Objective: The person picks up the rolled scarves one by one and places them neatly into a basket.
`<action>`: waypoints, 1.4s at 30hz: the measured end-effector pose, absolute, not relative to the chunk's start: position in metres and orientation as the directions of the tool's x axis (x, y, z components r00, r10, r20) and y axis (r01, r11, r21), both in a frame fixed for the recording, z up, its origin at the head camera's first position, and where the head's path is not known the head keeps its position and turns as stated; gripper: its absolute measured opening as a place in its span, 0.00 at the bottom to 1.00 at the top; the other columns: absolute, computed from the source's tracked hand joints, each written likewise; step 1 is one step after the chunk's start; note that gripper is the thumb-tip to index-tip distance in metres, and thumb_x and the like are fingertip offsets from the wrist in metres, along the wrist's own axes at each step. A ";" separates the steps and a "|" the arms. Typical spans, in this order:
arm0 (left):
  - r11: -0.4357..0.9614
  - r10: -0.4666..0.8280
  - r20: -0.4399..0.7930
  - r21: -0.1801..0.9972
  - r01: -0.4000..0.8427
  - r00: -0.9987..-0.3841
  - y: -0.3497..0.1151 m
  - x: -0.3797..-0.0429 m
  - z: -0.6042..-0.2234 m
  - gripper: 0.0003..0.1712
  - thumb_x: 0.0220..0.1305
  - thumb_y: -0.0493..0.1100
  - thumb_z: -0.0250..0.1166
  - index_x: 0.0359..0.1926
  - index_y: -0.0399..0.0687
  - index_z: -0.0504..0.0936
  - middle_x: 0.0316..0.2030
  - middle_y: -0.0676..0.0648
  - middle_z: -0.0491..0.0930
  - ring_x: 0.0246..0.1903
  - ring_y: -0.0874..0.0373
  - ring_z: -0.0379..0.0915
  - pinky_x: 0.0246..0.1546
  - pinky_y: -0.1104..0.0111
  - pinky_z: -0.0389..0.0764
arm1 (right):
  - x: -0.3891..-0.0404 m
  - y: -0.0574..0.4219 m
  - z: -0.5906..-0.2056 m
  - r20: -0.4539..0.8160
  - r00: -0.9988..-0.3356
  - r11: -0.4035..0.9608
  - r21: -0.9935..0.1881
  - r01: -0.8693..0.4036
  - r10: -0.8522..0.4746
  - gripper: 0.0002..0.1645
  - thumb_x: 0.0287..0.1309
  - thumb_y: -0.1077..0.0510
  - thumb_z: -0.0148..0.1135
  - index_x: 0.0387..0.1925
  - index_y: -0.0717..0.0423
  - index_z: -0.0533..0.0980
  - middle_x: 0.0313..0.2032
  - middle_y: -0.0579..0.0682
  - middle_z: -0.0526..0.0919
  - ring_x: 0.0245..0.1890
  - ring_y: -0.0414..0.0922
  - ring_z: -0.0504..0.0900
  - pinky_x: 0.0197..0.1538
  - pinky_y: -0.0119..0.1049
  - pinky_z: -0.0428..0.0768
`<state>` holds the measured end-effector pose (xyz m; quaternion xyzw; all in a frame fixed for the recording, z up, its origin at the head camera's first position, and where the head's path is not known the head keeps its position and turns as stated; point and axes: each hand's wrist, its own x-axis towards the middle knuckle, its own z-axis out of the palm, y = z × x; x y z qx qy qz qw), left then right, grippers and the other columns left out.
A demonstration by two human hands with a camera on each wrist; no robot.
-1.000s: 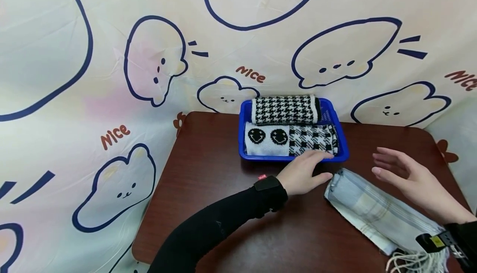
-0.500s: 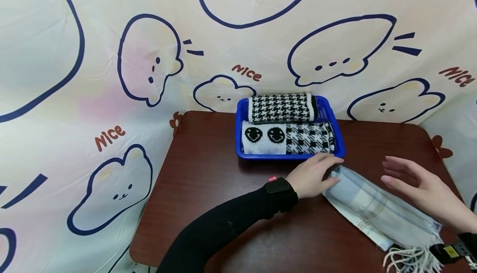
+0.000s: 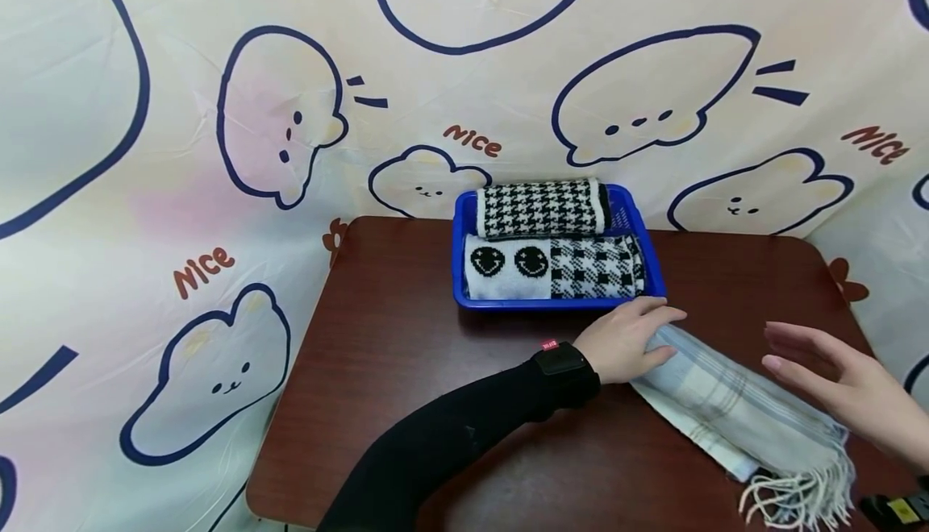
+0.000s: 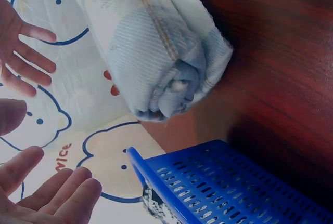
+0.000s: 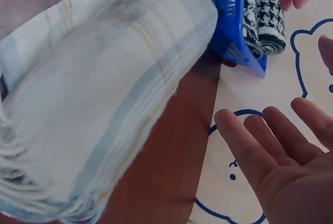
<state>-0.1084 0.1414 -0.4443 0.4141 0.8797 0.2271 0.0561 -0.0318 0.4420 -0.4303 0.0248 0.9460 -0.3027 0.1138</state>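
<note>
A pale blue and cream plaid scarf (image 3: pixel 733 403), rolled up with a white fringe at its near end, lies slantwise on the table. My left hand (image 3: pixel 624 342) hovers at the scarf's far end, overlapping it in the head view, with fingers loosely spread. In the left wrist view a gap shows between that hand (image 4: pixel 52 195) and the scarf's coiled end (image 4: pixel 177 86). To the right of the scarf, my right hand (image 3: pixel 842 383) is held up with relaxed fingers. Neither hand holds anything. The right wrist view shows the scarf (image 5: pixel 99 83) apart from the right hand (image 5: pixel 281 161).
Beyond the left hand, a blue basket (image 3: pixel 559 304) stands at the back of the brown table (image 3: pixel 392 355). Inside lie a houndstooth rolled scarf (image 3: pixel 540 209) and another black-and-white one (image 3: pixel 508 266) with smiley faces. A printed curtain (image 3: pixel 406 97) hangs behind the table.
My left hand has shifted right, over the scarf's far end. The right hand has drawn slightly right and down. The scarf and basket sit a little further left in view.
</note>
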 end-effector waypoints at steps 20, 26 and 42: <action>0.570 0.785 0.049 0.335 0.750 -0.618 0.170 -0.114 -0.465 0.30 0.83 0.54 0.58 0.80 0.60 0.69 0.80 0.50 0.64 0.79 0.63 0.58 0.76 0.80 0.55 | -0.010 0.469 -0.453 -0.255 -0.965 0.786 -0.582 0.206 0.064 0.48 0.83 0.44 0.55 0.81 0.75 0.48 0.71 0.84 0.57 0.61 0.78 0.62 0.47 0.58 0.81; 0.592 0.785 0.012 0.281 0.755 -0.620 0.180 -0.114 -0.469 0.30 0.84 0.56 0.57 0.81 0.63 0.68 0.80 0.54 0.63 0.79 0.65 0.56 0.76 0.81 0.53 | -0.006 0.472 -0.462 -0.250 -0.966 0.801 -0.563 0.204 0.070 0.48 0.83 0.45 0.55 0.80 0.77 0.49 0.69 0.86 0.58 0.61 0.81 0.62 0.52 0.55 0.81; 0.633 0.768 -0.061 0.226 0.741 -0.637 0.199 -0.113 -0.482 0.30 0.84 0.57 0.55 0.82 0.67 0.66 0.81 0.57 0.62 0.79 0.67 0.54 0.75 0.82 0.53 | 0.002 0.483 -0.488 -0.278 -0.951 0.807 -0.526 0.267 0.133 0.48 0.84 0.45 0.54 0.77 0.81 0.49 0.70 0.88 0.54 0.66 0.86 0.55 0.52 0.76 0.71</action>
